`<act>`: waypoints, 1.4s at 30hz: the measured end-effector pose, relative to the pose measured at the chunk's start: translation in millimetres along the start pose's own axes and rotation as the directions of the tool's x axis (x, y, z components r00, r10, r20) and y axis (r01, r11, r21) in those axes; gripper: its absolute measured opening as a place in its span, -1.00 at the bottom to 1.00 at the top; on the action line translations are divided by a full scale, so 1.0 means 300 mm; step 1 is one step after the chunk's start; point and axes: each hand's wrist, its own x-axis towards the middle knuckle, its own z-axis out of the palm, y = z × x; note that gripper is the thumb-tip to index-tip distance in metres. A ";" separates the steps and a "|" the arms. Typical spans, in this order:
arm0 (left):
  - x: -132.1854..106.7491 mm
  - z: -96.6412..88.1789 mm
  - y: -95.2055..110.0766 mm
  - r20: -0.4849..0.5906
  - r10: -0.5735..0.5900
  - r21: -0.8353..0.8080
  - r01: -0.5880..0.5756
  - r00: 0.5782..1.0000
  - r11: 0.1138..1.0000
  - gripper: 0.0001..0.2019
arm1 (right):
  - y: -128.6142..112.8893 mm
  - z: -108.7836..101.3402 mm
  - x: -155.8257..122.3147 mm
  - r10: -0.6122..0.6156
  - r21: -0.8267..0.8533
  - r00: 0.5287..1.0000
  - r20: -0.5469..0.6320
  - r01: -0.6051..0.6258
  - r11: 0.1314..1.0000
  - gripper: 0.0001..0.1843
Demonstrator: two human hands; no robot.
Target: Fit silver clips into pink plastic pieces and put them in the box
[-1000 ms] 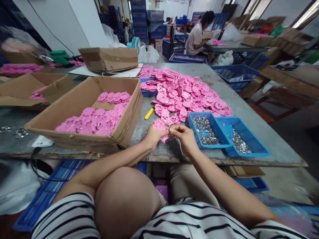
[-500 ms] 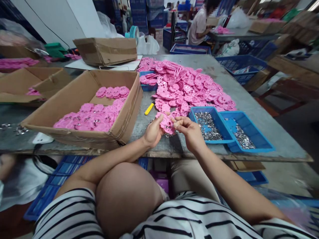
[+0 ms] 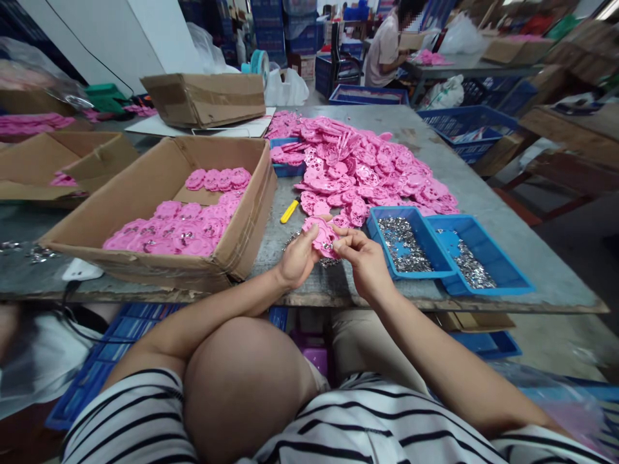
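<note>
Pink piece (image 3: 323,234) held between two hands.
Left hand (image 3: 296,258) grips one edge, right hand (image 3: 366,263) the other (blue tray (image 3: 393,211) just rightward).

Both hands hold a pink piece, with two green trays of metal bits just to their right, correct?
Wrong colour: the head view shows the trays blue, not green. The left hand and right hand do hold the pink piece, trays to their right.
</note>
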 end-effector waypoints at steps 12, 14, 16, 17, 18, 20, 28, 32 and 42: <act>-0.013 0.004 -0.004 0.035 -0.038 -0.040 0.040 0.999 0.998 -0.57 | 0.049 0.009 0.000 -0.113 -0.020 0.993 -0.029 0.112 0.993 -0.67; -0.011 0.003 -0.004 0.034 -0.044 -0.040 0.045 0.998 0.998 -0.60 | 0.045 -0.001 0.007 -0.110 -0.010 0.994 0.009 0.110 0.994 -0.66; -0.010 0.003 0.000 0.036 -0.045 -0.038 0.047 0.998 0.998 -0.61 | 0.026 -0.043 0.030 -0.158 -0.064 0.987 0.030 0.160 0.985 -0.72; -0.010 0.003 0.002 0.044 -0.044 -0.036 0.046 0.998 0.998 -0.60 | 0.011 -0.079 0.050 -0.197 -0.125 0.980 0.011 0.197 0.972 -0.75; -0.010 0.003 0.005 0.060 -0.041 -0.034 0.043 0.997 0.999 -0.60 | -0.006 -0.122 0.074 -0.243 -0.211 0.970 -0.031 0.231 0.950 -0.78; -0.011 0.002 0.010 0.098 -0.036 -0.024 0.039 0.994 0.999 -0.58 | -0.045 -0.220 0.128 -0.294 -0.479 0.945 -0.144 0.193 0.856 -0.78; -0.010 -0.012 0.002 0.131 -0.032 0.045 0.026 0.991 0.999 -0.55 | -0.071 -0.353 0.173 0.309 -0.990 0.949 -0.062 -0.021 -0.137 -0.74; -0.012 -0.015 0.001 0.128 -0.037 0.087 0.026 0.991 0.996 -0.55 | -0.055 -0.343 0.162 0.284 -0.990 0.955 -0.083 -0.047 -0.132 -0.72; -0.012 -0.023 -0.004 0.102 -0.065 0.101 0.055 0.993 0.993 -0.55 | -0.097 -0.354 0.168 0.187 -0.994 0.978 -0.092 -0.078 -0.082 -0.72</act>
